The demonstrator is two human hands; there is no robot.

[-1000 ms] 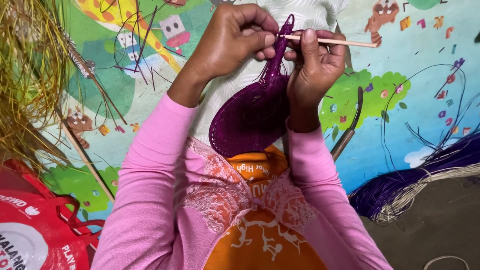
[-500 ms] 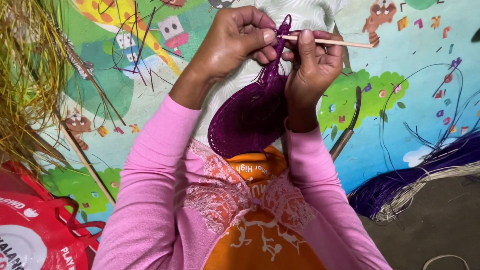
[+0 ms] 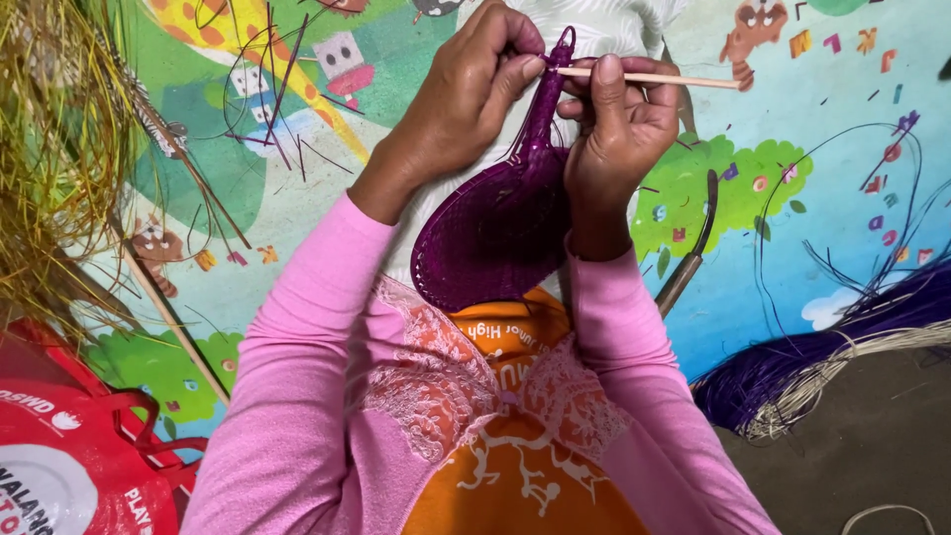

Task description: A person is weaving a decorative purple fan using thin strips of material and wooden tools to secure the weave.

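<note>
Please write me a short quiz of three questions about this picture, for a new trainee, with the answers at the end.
1. True or false: the purple woven fan lies flat on the floor, away from both hands.
2. Which hand holds the thin wooden stick? A) left hand B) right hand C) neither
3. Fill in: the bundle of purple strands lies on the person's ____ side.

Key
1. False: both hands hold it at its narrow handle end, above the lap.
2. B: the right hand grips the stick.
3. Right.
</note>
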